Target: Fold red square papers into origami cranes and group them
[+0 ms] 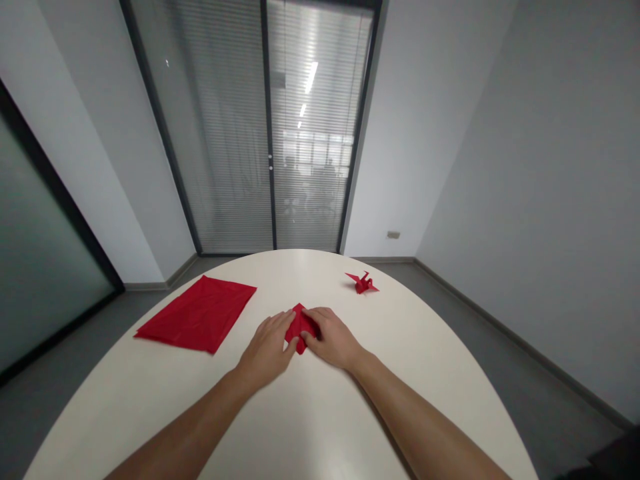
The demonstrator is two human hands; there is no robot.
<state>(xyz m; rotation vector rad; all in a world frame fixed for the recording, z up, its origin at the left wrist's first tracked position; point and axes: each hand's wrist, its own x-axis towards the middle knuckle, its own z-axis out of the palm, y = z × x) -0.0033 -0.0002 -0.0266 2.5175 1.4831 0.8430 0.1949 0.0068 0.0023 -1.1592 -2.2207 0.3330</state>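
A small folded piece of red paper lies near the middle of the white round table. My left hand rests on its left side, with the fingers closed against the paper's edge. My right hand covers its right side, and the fingers press down on the fold. Both hands touch the paper and hide part of it.
A stack of flat red paper sheets lies to the left on the table. A finished red paper crane stands at the far right of the table. Behind the table are glass doors with blinds and grey walls.
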